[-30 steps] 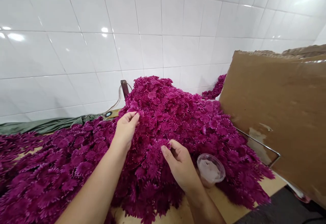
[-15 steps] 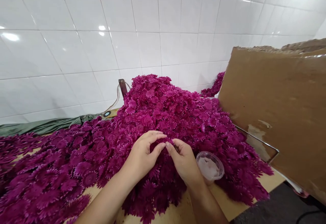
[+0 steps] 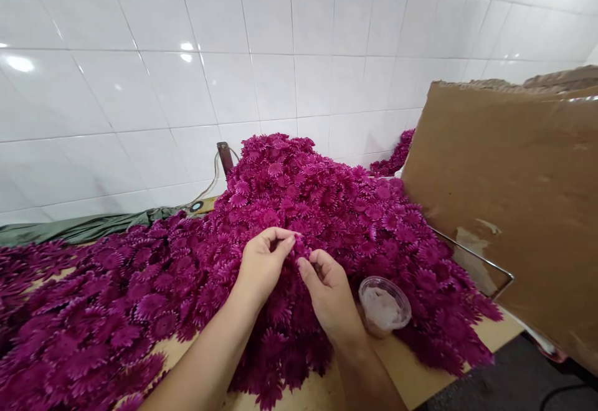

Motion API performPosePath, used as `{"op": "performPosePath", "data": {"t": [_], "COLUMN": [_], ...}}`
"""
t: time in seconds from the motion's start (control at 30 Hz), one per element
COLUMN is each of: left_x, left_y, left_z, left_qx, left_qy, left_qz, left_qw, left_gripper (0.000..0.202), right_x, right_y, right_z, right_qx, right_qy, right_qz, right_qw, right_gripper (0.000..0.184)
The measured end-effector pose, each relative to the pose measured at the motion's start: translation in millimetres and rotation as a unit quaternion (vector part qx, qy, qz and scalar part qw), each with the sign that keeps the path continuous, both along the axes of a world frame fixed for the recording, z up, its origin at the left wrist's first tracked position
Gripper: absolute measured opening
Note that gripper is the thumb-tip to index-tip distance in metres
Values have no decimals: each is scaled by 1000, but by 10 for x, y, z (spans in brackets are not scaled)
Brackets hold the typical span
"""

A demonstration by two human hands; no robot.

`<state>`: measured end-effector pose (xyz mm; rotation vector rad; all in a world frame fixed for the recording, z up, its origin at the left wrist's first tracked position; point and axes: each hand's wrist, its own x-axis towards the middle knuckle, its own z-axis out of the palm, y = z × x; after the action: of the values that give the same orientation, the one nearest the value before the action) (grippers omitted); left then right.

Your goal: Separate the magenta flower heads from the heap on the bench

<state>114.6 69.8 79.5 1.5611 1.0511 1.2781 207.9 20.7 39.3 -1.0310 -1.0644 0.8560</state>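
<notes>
Between my hands is a small magenta artificial flower head (image 3: 301, 249), its petals partly covered by fingers. My left hand (image 3: 262, 263) pinches its upper left edge between thumb and forefinger. My right hand (image 3: 331, 292) is closed, thumb and bent forefinger at the flower's lower right edge. Both hands are above a big heap of the same magenta flower heads (image 3: 289, 193). Right beside my right wrist stands a round clear plastic tub (image 3: 385, 305) with whitish, translucent stuff in it.
Pale wooden table board (image 3: 420, 370) shows at the front. A big brown cardboard sheet (image 3: 504, 193) stands at the right, with a bent metal wire (image 3: 481, 260) along its lower edge. Green cloth (image 3: 93, 227) lies along the back left, below the white tiled wall (image 3: 271, 81).
My hands have drawn slightly apart, the left moving up and left. More of the flower head now shows between them. The heap and tub look the same.
</notes>
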Motion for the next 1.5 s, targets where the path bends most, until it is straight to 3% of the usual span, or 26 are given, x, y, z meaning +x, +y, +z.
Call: {"op": "performPosePath", "data": {"t": [0.13,0.2,0.3,0.37,0.5,0.6,0.7,0.83,0.93,1.0,1.07,1.2,1.37,1.5], "left_x": [-115,-198,-261,-249,-183,-148,-106,-61,-129,-215,-278,-236,-113,-78], "left_y": [281,357,276,116,-177,-198,-105,71,250,352,395,326,230,187], "left_z": [103,160,198,177,69,7,-4,58,194,303,376,320,128,67], "left_qx": [-8,45,138,194,227,229,174,0,-99,-84,-40,-37,-29,-13], "left_qy": [-116,-58,109,193,284,290,205,-6,-220,-295,-266,-167,-51,44], "left_qz": [87,123,136,109,-48,-29,11,4,101,152,103,-16,-43,-52], "left_qw": [989,990,975,956,930,929,963,1000,965,940,958,985,997,998], "left_gripper": [18,24,37,36,26,19,12,10,16,14,3,19,25,35], "right_x": [14,44,79,81,61,56,50,11,-19,-14,16,80,118,156], "right_y": [-64,-71,-36,-5,13,-13,-49,-115,-195,-240,-255,-214,-195,-146], "right_z": [-31,-48,-44,-24,-7,-8,22,35,-61,-146,-197,-151,-87,-34], "right_qx": [-6,-11,-16,-9,9,2,-3,6,-6,-20,-35,-34,-22,11], "right_qy": [51,66,88,103,64,6,-38,-65,-77,-69,-45,6,40,39], "right_qz": [50,47,15,15,25,16,25,17,21,30,37,67,104,66], "right_qw": [997,997,996,995,998,1000,999,998,997,997,998,997,994,997], "right_gripper": [15,13,15,16,11,12,16,16,15,15,16,21,20,18]}}
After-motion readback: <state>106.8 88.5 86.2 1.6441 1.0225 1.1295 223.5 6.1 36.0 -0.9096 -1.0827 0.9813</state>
